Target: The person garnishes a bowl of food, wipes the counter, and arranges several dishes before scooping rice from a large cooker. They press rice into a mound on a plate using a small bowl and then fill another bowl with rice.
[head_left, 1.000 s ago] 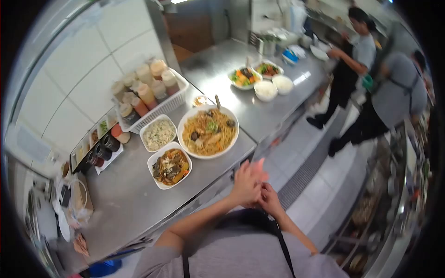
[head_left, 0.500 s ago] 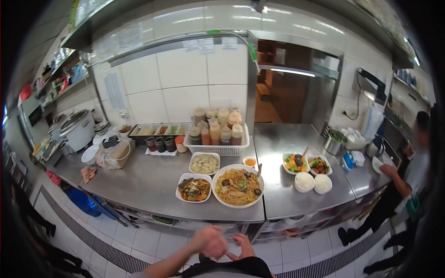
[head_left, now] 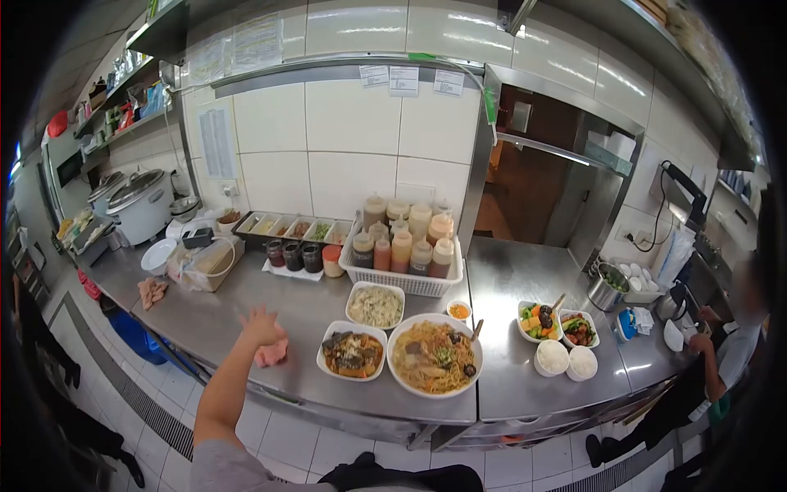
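Observation:
My left hand reaches out over the steel counter, its fingers spread. A crumpled pink cloth lies by the counter's front edge, partly behind the hand and wrist in this view. My right hand is out of sight. To the right of the cloth are a square bowl of dark braised food, a square bowl of pale fried rice and a large round bowl of noodles. A small cup of orange sauce sits behind the noodles.
A white basket of squeeze bottles stands at the back, beside topping trays and dark jars. Rice bowls and two dishes stand right. Another cloth lies left. A person works far right.
My left hand has moved from near my body out over the counter, left of the bowls. A pink cloth now lies there. My right hand has left the view, which has shifted.

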The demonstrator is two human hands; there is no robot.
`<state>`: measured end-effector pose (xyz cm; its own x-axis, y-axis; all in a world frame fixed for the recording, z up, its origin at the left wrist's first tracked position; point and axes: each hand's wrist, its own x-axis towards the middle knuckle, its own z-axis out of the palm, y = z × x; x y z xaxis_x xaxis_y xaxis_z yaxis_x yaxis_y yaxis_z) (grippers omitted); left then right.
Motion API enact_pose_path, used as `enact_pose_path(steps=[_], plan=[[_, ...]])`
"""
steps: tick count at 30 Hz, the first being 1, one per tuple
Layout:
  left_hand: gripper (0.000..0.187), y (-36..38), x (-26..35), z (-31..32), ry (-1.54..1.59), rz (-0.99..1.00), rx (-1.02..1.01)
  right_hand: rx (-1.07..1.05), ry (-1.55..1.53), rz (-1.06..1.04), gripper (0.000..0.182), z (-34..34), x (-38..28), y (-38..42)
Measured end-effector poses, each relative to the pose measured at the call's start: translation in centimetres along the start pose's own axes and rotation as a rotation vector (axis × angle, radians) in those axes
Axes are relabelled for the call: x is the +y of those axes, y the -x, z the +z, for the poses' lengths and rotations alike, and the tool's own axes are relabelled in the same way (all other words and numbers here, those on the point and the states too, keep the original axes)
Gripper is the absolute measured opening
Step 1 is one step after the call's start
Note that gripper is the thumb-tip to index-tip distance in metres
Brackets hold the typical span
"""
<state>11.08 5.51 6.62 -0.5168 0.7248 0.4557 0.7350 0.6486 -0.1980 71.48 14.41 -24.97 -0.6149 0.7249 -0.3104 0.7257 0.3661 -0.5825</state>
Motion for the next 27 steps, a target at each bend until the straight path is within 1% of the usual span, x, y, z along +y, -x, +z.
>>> enact_pose_path(steps=[1, 2, 3, 4, 5, 6, 8, 9, 10, 12, 14, 15, 16, 17, 18, 19, 20, 21, 22, 23, 24, 25, 26, 27], plan=[[0.031, -2.8, -0.4, -0.3, 0.075, 0.177, 0.216, 0.005, -0.098, 0.040, 0.034, -0.3, -0.6, 0.7], [0.027, -6.5, 0.0, -2.1, 0.212, 0.112, 0.079, 0.002, -0.195, 0.084, 0.029, -0.3, -1.0, 2.0], [0.022, -10.7, 0.8, -4.1, 0.348, 0.044, -0.063, 0.000, -0.193, 0.095, 0.029, -0.3, -0.9, 1.7], [0.019, -14.2, 1.1, -4.6, 0.447, 0.154, 0.188, 0.012, -0.194, 0.119, 0.028, -0.3, -0.9, 1.4], [0.020, -17.5, 2.4, -6.9, 0.459, 0.084, 0.160, 0.026, -0.195, 0.143, 0.028, -0.2, -0.8, 0.9], [0.023, -22.0, 2.3, -5.4, 0.407, 0.214, 0.320, 0.043, -0.197, 0.168, 0.027, -0.1, -0.7, 0.4], [0.028, -28.0, 5.1, -10.4, 0.504, 0.184, 0.341, 0.082, -0.206, 0.220, 0.026, 0.2, -0.4, -0.6], [0.033, -31.7, 5.9, -10.8, 0.537, 0.278, 0.420, 0.100, -0.213, 0.247, 0.026, 0.4, -0.4, -0.9], [0.039, -35.3, 7.0, -11.4, 0.530, 0.306, 0.425, 0.120, -0.222, 0.275, 0.026, 0.7, -0.4, -1.3], [0.042, -42.5, 9.4, -11.8, 0.476, 0.323, 0.517, 0.170, -0.249, 0.344, 0.025, 1.9, -0.4, -1.4], [0.046, -49.1, 11.1, -12.0, 0.517, 0.301, 0.568, 0.236, -0.297, 0.445, 0.025, 4.3, -0.6, 0.0], [0.050, -50.8, 11.6, -13.2, 0.515, 0.252, 0.451, 0.267, -0.328, 0.507, 0.025, 6.1, -1.0, 1.6], [0.053, -52.1, 11.9, -13.9, 0.485, 0.252, 0.453, 0.297, -0.362, 0.571, 0.025, 8.2, -1.8, 3.3], [0.057, -52.9, 12.1, -14.7, 0.435, 0.236, 0.419, 0.330, -0.402, 0.636, 0.026, 14.3, 1.1, 5.0], [0.062, -55.1, 11.6, -13.9, 0.368, 0.265, 0.436, 0.338, -0.550, 0.831, 0.024, 12.7, -1.7, 5.5], [0.067, -57.1, 11.0, -12.9, 0.292, 0.340, 0.600, 0.343, -0.711, 1.030, 0.024, 12.8, -2.9, 6.7], [0.068, -59.2, 10.6, -12.4, 0.334, 0.287, 0.487, 0.497, -0.866, 0.952, 0.024, 15.5, -3.0, 7.3], [0.066, -63.1, 9.2, -10.1, 0.178, 0.387, 0.599, 0.518, -0.932, 1.028, 0.024, 13.8, -3.6, 12.5], [0.064, -64.9, 8.1, -9.7, 0.169, 0.407, 0.574, 0.360, -0.711, 1.085, 0.026, 9.0, -9.8, 10.3], [0.059, -66.2, 6.9, -9.4, 0.109, 0.432, 0.639, 0.188, -0.488, 1.106, 0.028, 4.1, -15.1, 8.6], [0.054, -66.9, 5.8, -9.4, -0.020, 0.452, 0.681, 0.210, -0.526, 1.051, 0.027, 5.5, -14.3, 9.7], [0.050, -68.6, 4.3, -8.8, -0.091, 0.468, 0.777, 0.244, -0.528, 1.092, 0.026, 7.4, -13.1, 10.5], [0.046, -68.0, 3.8, -9.9, -0.024, 0.442, 0.741, 0.351, -0.475, 1.128, 0.027, 9.2, -10.7, 11.0], [0.041, -68.8, 2.8, -9.6, -0.016, 0.447, 0.844, 0.458, -0.410, 1.159, 0.028, 10.3, -9.4, 11.3]])
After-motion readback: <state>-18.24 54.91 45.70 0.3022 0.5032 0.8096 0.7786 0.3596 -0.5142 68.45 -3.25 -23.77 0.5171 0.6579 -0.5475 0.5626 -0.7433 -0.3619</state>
